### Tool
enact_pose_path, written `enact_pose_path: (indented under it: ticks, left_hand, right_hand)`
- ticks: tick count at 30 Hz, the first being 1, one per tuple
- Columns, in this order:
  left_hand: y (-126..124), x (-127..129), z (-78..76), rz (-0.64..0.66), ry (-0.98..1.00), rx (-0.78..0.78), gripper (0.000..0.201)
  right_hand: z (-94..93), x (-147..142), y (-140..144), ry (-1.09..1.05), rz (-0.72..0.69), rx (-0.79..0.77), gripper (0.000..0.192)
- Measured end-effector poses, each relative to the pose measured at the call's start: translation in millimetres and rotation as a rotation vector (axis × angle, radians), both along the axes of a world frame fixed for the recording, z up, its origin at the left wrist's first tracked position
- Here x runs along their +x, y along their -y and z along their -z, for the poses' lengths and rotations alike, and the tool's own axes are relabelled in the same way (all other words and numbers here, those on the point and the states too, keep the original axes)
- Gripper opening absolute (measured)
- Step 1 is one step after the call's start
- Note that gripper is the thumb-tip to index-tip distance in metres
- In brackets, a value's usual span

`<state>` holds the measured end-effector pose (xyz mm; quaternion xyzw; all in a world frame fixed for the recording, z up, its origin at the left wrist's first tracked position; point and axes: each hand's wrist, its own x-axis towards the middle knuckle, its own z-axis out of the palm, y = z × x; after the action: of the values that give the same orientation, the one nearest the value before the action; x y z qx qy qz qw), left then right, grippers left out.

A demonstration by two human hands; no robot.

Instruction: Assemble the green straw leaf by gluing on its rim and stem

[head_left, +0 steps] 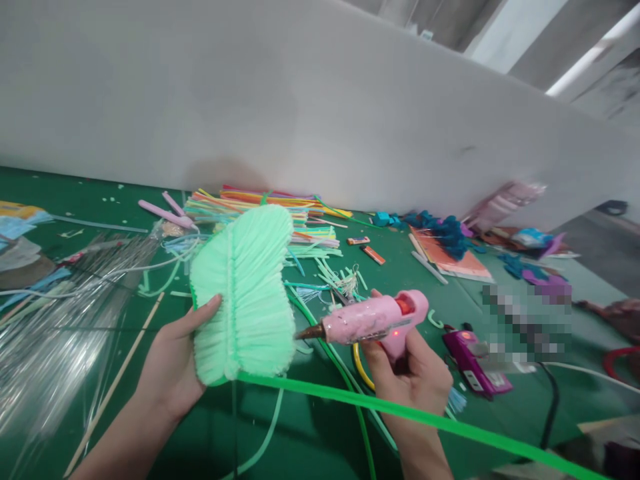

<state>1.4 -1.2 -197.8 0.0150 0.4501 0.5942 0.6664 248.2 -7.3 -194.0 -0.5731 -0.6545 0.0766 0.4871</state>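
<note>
My left hand (170, 360) grips a mint-green fuzzy leaf (260, 287) by its left edge, thumb on the front. The leaf looks made of pipe cleaners side by side, with a raised rib down its middle. A bright green pipe cleaner (380, 403) runs from the leaf's lower edge to the bottom right, passing in front of my right wrist. Wrapped around the handle of a pink hot glue gun (370, 319) is my right hand (410, 373). The gun's brown nozzle points left, close to the leaf's right edge; contact is unclear. A small light glows on the gun.
Bundles of coloured pipe cleaners (295, 200) lie behind the leaf on the green table (165, 447). Clear wrapped rods (75, 320) and pink-handled scissors or pliers (165, 212) are at left. A magenta device (475, 363) lies at right. A white panel (300, 100) stands behind.
</note>
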Motion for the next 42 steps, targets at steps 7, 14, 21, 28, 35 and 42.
enact_pose_path:
  ticks: [7,14,21,28,35,42]
  left_hand:
    - [-2,1,-0.2,-0.005,-0.012,0.01,0.048]
    - [-3,0,-0.8,-0.053,-0.015,0.011,0.044]
    - [-3,2,0.4,-0.057,-0.015,0.012,0.041]
    - [-3,2,-0.6,-0.058,0.0,0.0,0.042]
    - [-5,4,-2.2,-0.08,-0.008,-0.032,0.04]
    - [-4,3,-6.8,-0.107,-0.053,-0.038,0.04]
  right_hand:
    - [4.1,3,5,-0.044,-0.079,-0.036,0.011]
    - [7.0,4,6,-0.005,-0.095,-0.015,0.02]
    - [7.9,4,7,-0.019,-0.114,-0.031,0.021]
    - [5.8,-1,5,-0.037,-0.008,-0.083,0.013]
    - [-3.2,8,-14,0.032,0.104,-0.233,0.033]
    - [27.2,42,-83,0.258,0.21,-0.529,0.036]
